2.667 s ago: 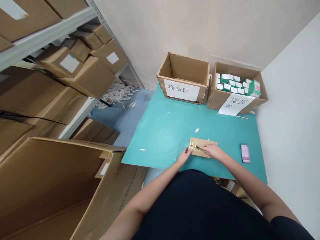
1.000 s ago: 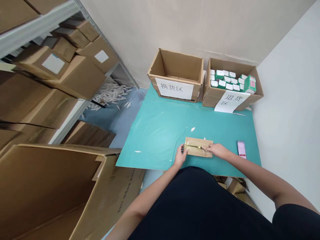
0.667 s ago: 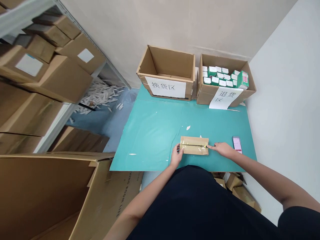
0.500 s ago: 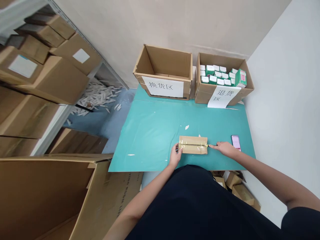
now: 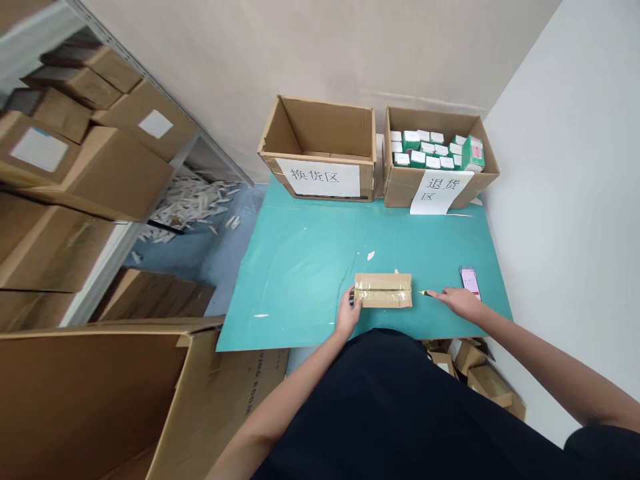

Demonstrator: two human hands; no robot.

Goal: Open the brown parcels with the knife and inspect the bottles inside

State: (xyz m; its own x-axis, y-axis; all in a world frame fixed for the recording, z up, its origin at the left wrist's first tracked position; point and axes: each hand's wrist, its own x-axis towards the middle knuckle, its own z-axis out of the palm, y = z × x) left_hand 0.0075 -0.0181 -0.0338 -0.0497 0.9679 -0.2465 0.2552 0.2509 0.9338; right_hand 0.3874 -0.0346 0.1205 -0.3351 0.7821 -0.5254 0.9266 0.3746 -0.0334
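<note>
A small brown cardboard box (image 5: pixel 383 283) with shiny tape along its middle seam lies near the front edge of the green-topped table (image 5: pixel 300 260). My left hand (image 5: pixel 349 311) grips the box's left end, fingers around its side. Just off the right end, my right hand (image 5: pixel 460 301) is closed around a small yellow and black utility knife (image 5: pixel 425 293), tip toward the box but apart from it. Most of the knife is hidden in my fingers. A phone (image 5: pixel 470 283) lies beyond my right hand.
At the back stand two open cartons with paper signs: the left carton (image 5: pixel 320 177), and the right carton (image 5: pixel 397 190) holding several green-and-white boxes (image 5: pixel 433 162). A large open carton (image 5: pixel 200 393) stands at the lower left. Shelves of cardboard boxes (image 5: pixel 115 167) line the left side.
My right hand with the utility knife has drawn back to the right, away from the box's end. My left hand still holds the box. The view has shifted slightly.
</note>
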